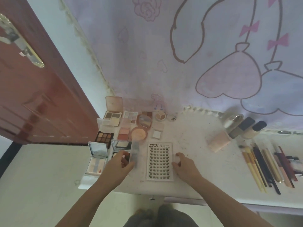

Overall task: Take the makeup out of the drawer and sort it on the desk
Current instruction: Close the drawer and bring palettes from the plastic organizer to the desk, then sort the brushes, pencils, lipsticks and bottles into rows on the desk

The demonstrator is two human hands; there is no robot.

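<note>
Left grip (120,163) pinching a clear plastic lid (135,153), blurred, raised on edge just off the left side of the lash card (159,161). Right grip (184,167) resting on the card's right edge, fingers curled over it, pressing it flat on the counter (205,161). Beyond the left grip, crowding that side: a black-cased compact (122,145) just beyond the fingers, a mirrored silver case (97,157) left of it, then a dark eyeshadow palette (104,137), a round powder compact (139,134), a blush pan (123,133) and pale palettes (113,117) back toward the curtain (164,46). Well right of the right grip: a pink tube (218,141), foundation bottles (246,128), a row of brushes and pencils (268,167). Red door (41,95) far left.
</note>
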